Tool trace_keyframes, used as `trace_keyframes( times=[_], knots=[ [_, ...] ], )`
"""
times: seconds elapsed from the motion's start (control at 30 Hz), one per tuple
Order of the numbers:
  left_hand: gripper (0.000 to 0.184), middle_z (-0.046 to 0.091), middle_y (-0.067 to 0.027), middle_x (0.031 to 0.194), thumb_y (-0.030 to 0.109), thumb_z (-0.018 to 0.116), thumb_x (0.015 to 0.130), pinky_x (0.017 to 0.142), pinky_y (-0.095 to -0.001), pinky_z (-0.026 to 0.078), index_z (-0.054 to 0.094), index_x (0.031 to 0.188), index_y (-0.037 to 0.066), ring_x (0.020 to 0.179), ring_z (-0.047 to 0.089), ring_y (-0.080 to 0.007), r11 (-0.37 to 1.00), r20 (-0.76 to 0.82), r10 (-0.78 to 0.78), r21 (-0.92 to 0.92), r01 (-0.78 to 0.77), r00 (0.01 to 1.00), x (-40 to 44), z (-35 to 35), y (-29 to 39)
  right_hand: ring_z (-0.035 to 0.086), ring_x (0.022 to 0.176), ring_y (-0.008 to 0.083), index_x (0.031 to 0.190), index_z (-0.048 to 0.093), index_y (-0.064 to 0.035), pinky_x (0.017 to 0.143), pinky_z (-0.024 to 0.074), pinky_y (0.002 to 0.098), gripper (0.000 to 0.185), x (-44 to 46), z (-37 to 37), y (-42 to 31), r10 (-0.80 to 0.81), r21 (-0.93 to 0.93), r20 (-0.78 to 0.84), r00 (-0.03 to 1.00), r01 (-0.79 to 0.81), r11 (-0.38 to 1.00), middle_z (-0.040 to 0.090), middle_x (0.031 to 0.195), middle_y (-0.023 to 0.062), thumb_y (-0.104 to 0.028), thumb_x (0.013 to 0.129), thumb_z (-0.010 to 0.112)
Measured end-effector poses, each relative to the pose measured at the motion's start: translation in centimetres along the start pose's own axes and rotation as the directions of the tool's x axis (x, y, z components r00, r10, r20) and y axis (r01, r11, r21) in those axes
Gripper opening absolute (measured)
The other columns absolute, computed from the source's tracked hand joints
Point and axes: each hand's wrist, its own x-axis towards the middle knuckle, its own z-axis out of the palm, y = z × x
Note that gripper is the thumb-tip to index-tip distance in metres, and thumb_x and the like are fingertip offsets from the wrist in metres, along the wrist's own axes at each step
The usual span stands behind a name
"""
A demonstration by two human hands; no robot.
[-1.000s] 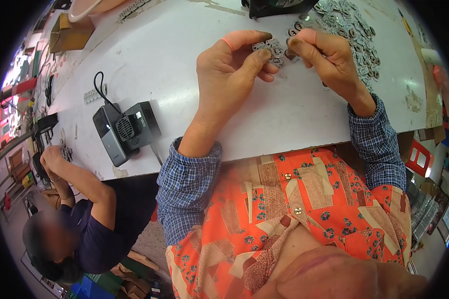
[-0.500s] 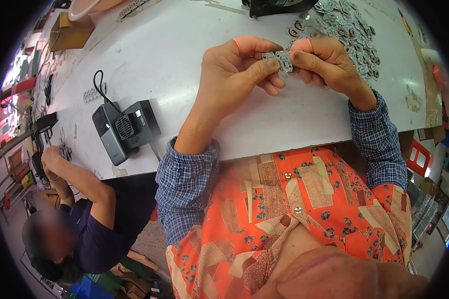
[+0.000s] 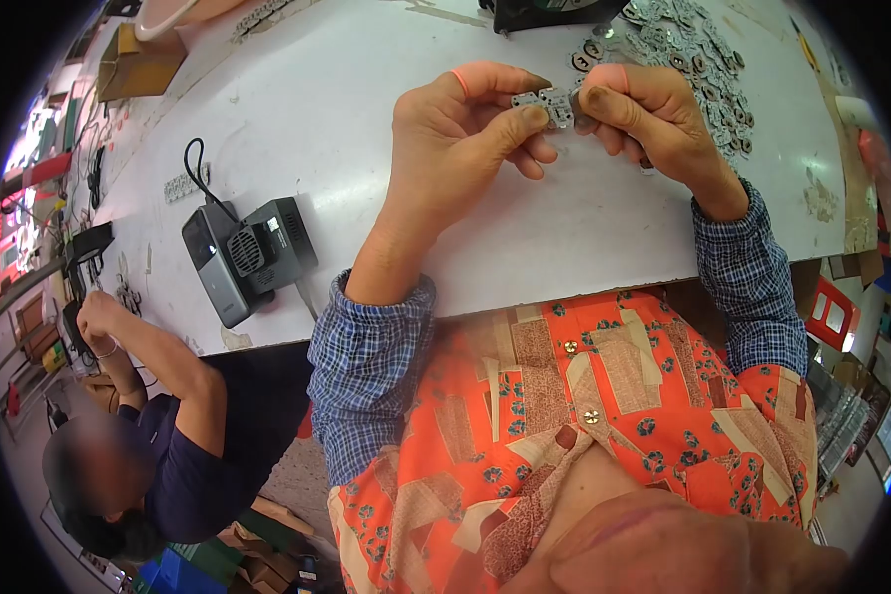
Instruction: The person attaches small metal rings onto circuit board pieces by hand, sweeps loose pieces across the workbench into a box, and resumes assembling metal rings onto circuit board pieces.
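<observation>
My left hand (image 3: 465,134) pinches a small grey metal part with holes and cut-outs (image 3: 556,107) between thumb and index finger, above the white table. At the part's right end, the thumb and index finger of my right hand (image 3: 653,119) are pressed together. Whatever those right fingertips hold is hidden, and I cannot tell if it is a separate piece. Both index fingers wear a pinkish band. A pile of similar metal parts (image 3: 708,84), some with round dark centres, lies just beyond my right hand.
A black device (image 3: 549,12) stands at the far edge of view. Left on the table (image 3: 366,129) are a grey power bank (image 3: 218,267) with a cable, a small fan unit (image 3: 272,243) and a row of metal parts (image 3: 188,185). A co-worker (image 3: 188,436) sits at the left.
Both hands have shifted slightly up, the left also a little leftward. My right fingertips now cover less of the metal part, so more of its right end shows.
</observation>
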Motion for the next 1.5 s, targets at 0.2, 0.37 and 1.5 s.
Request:
trace_keyframes(
  times=[0.2, 0.37, 1.5],
  knots=[
    [0.021, 0.071, -0.0151, 0.09, -0.001, 0.069, 0.092, 0.057, -0.0255, 0.061, 0.064, 0.111, -0.01, 0.072, 0.073, -0.0176, 0.999, 0.019, -0.027, 0.024, 0.026, 0.999, -0.1, 0.0, -0.1, 0.045, 0.051, -0.0005, 0.092, 0.072, -0.0055, 0.044, 0.0335, 0.0181, 0.028, 0.1, 0.3, 0.8, -0.08, -0.107, 0.053, 0.995, 0.085, 0.991, 0.056, 0.061, -0.0054, -0.028, 0.103, 0.06],
    [0.022, 0.071, -0.0147, 0.089, -0.001, 0.07, 0.092, 0.057, -0.0256, 0.061, 0.065, 0.112, -0.01, 0.072, 0.073, -0.0176, 0.998, 0.007, -0.014, -0.069, 0.014, 1.0, 0.0, -0.1, 0.2, 0.046, 0.051, 0.0012, 0.089, 0.07, -0.0053, 0.045, 0.0353, 0.0193, 0.028, -0.2, 0.2, 0.1, -0.032, -0.077, -0.058, 0.998, 0.027, 0.997, 0.055, 0.061, -0.0057, -0.027, 0.103, 0.061],
    [0.018, 0.071, -0.0152, 0.096, -0.008, 0.065, 0.093, 0.066, -0.0304, 0.065, 0.063, 0.11, -0.008, 0.08, 0.074, -0.0216, 0.929, -0.072, 0.347, 0.16, -0.333, 0.935, -0.3, 1.2, -1.0, 0.038, 0.044, 0.001, 0.087, 0.063, -0.0037, 0.041, 0.0281, 0.0185, 0.028, 0.1, 2.6, 0.3, 0.113, 0.235, -0.162, 0.98, -0.073, 0.969, 0.052, 0.059, -0.0035, -0.024, 0.105, 0.058]
  ],
)
